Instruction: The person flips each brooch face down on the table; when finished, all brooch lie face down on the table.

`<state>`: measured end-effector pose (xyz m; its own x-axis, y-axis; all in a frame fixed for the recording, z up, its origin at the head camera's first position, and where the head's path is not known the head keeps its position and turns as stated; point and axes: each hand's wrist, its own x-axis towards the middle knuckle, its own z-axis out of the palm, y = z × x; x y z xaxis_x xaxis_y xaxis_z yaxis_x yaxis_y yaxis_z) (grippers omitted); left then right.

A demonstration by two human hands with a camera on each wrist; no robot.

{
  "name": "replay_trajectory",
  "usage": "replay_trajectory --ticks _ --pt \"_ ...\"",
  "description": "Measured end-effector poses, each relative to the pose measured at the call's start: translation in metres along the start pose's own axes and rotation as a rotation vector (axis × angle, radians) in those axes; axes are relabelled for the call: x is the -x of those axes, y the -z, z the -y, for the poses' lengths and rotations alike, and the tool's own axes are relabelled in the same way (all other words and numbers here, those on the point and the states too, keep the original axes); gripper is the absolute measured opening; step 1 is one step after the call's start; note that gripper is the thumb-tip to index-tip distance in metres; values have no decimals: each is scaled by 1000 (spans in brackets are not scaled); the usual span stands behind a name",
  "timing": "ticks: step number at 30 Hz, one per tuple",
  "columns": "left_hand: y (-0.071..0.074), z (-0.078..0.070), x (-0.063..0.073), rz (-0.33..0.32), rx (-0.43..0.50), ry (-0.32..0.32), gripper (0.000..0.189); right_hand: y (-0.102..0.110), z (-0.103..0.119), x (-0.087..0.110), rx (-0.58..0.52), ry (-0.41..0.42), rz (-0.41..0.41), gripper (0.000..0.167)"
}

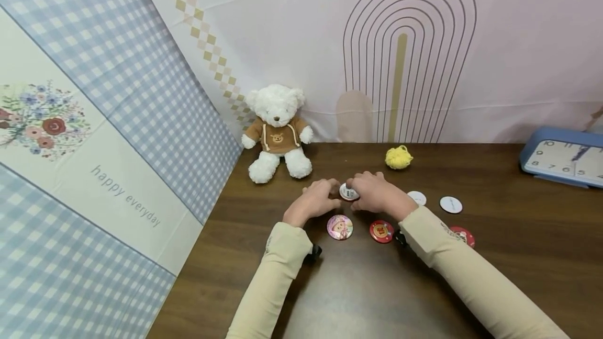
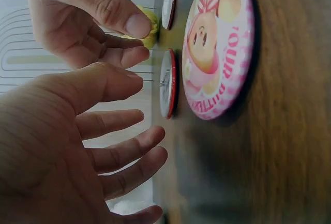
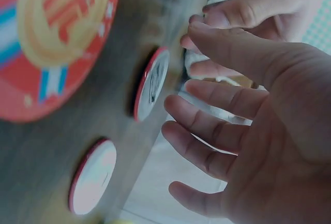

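Observation:
A button badge (image 1: 347, 192) lies back side up on the table, its pale back and red rim showing in the left wrist view. My left hand (image 1: 319, 199) is at its left side, fingers spread and slightly bent. From the right, my right hand (image 1: 377, 193) reaches over part of it, fingers loosely bent. Both wrist views show the fingers holding nothing. Nearer to me are a pink picture badge (image 2: 220, 48), by the left hand, and a red badge with a gold centre (image 3: 64, 38), below the right hand.
Two more badges lie back up, a white one (image 1: 417, 198) partly behind the right wrist and another (image 1: 450, 204) farther right. Beside the right sleeve is a red badge (image 1: 464, 235). A white teddy bear (image 1: 278, 135), yellow yarn ball (image 1: 399, 157) and blue clock (image 1: 565, 156) stand behind.

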<state>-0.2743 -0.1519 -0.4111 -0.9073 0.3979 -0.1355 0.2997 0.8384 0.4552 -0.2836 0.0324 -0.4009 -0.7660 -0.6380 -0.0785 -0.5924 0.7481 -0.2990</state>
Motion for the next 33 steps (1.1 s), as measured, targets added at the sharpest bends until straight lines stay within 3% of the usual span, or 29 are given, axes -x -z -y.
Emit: replay_trajectory --ticks 9,16,23,29,33 --pt "1 -6 15 12 -18 -55 38 -11 15 10 1 50 -18 22" --pt "2 -7 30 22 -63 -43 39 -16 24 16 21 67 -52 27" --pt "1 -9 50 34 -174 -5 45 -23 30 24 57 80 -78 29" --pt "-2 -9 57 19 -197 2 45 -26 33 30 29 64 -100 29" --pt "-6 -9 62 5 -198 4 44 -31 35 33 14 64 -115 38"
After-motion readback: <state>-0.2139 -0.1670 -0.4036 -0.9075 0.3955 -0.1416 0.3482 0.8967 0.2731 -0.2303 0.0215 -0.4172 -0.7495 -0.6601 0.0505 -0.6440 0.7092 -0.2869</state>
